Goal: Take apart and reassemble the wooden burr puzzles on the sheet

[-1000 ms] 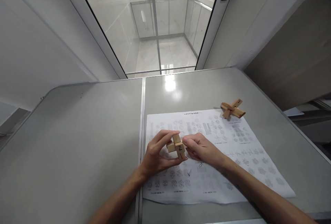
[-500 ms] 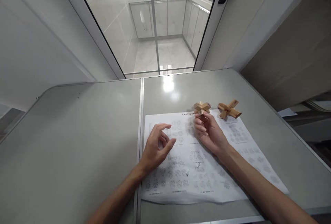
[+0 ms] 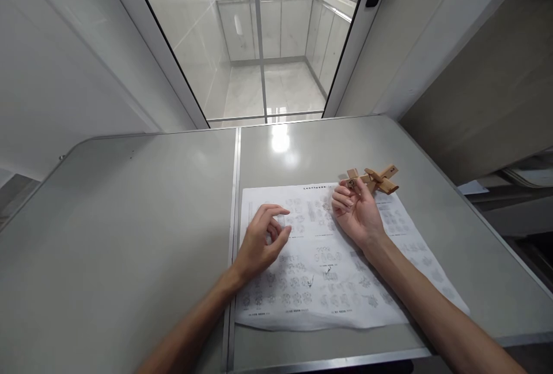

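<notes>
My right hand (image 3: pixel 356 212) is palm up over the paper's upper right, with thumb and fingertips closed on one arm of a small wooden interlocking puzzle (image 3: pixel 353 173). That puzzle's front end bears a dark mark, and its lower part is hidden by my fingers. Right beside it, another cross-shaped wooden puzzle (image 3: pixel 386 181) has a dark number on one arm. The two overlap in view; whether they touch I cannot tell. My left hand (image 3: pixel 263 238) hovers over or rests on the printed paper sheet (image 3: pixel 319 305), fingers curved, thumb apart, holding nothing.
The grey table (image 3: pixel 129 235) has a metal seam (image 3: pixel 233 235) left of the paper. Beyond its far edge stands a glass door (image 3: pixel 285 86) with a kitchen behind. Papers (image 3: pixel 531 178) lie on a shelf at the right.
My right hand has moved to the right with the wooden puzzle, bringing it up to the other one. My left hand has hardly moved. The paper's right side has shifted slightly in view.
</notes>
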A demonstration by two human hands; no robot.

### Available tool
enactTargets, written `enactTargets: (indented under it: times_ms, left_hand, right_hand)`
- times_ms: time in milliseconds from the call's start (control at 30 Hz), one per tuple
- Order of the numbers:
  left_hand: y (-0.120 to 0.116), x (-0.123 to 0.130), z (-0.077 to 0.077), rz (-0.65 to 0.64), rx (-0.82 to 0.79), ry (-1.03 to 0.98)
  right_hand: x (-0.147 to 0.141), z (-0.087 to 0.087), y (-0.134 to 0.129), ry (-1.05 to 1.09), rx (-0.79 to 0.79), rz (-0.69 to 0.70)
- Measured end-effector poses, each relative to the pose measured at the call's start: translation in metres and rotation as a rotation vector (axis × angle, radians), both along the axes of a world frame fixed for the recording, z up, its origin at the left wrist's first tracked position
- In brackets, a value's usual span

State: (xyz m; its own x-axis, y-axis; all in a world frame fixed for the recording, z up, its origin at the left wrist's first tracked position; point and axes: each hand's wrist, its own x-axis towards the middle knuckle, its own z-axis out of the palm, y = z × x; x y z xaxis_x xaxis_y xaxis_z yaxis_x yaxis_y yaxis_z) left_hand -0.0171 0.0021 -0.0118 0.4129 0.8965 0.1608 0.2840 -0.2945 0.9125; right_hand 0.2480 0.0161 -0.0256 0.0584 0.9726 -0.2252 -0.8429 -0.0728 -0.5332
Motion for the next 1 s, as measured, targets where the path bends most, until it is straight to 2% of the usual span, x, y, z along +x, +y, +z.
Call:
enactTargets:
  times_ms: [167,400,633,1000]
  left_hand:
    - [0.001,0.000,-0.001,-0.020,0.024,0.021]
    - [0.001,-0.001,-0.005,-0.051,0.043,0.038]
    - [0.000,-0.001,-0.005,-0.071,0.051,0.050]
    - [-0.001,0.000,-0.001,-0.057,0.028,0.106]
  right_hand:
    - [-0.011,0.003,-0.003,0.000,-0.047,0.052]
    - [-0.020,0.005,-0.007,-0.163,-0.035,0.189]
    - [-0.021,0.005,-0.008,-0.270,-0.037,0.230]
    - [-0.023,0.011,-0.008,-0.313,-0.060,0.235]
